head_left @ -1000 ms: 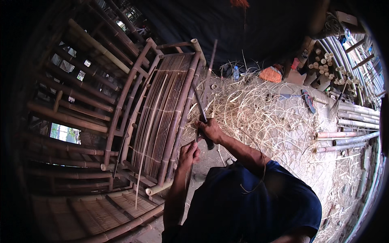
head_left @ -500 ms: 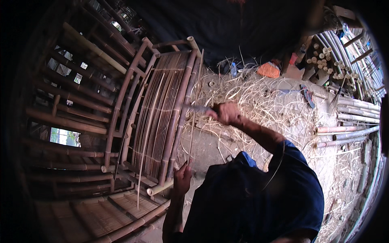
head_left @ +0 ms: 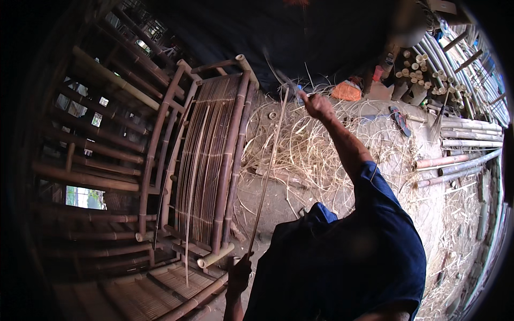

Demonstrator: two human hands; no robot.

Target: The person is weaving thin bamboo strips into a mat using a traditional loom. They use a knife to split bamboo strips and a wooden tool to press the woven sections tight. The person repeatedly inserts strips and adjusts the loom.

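My left hand [head_left: 239, 274] is low in the view, pinching the lower end of a long thin bamboo strip [head_left: 266, 176]. The strip rises steeply to my right hand [head_left: 316, 105], which is raised at arm's length and closed on a dark-bladed knife [head_left: 279, 75] at the strip's upper end. Just left of the strip stands a bamboo frame [head_left: 231, 155] filled with thin vertical slats [head_left: 203, 160].
Loose bamboo shavings [head_left: 321, 155] cover the ground under my right arm. Bamboo poles [head_left: 460, 142] lie stacked at the right, with cut pole ends [head_left: 423, 75] behind them. An orange bag [head_left: 347, 91] and sandals [head_left: 399, 121] lie beyond. Bamboo shelving [head_left: 96, 176] fills the left.
My right hand with the knife has travelled up and away from my left hand along the strip. My left hand has dropped lower, still holding the strip's end.
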